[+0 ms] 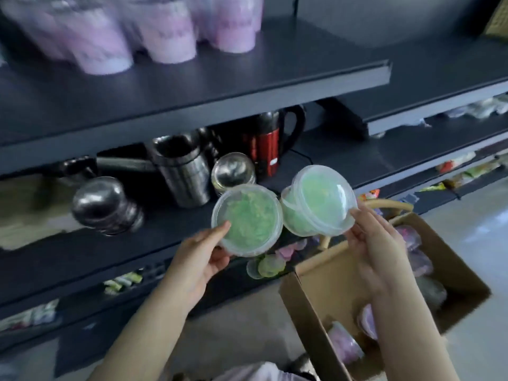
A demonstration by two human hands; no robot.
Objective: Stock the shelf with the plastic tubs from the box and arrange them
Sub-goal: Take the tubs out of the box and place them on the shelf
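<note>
Your left hand [198, 257] is gripping one round, clear-lidded green tub [247, 220]; your right hand [376, 243] is pinching another tub's rim [320, 199], both above the dark shelf's front edge [137, 259], beside the cardboard box [330, 273].

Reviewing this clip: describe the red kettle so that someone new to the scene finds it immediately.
Start at the dark middle shelf below the pink tubs. At its back, right of the steel mugs, stands the kettle. It alone there has a red body, with a black handle; its neighbours are bare metal.
</note>
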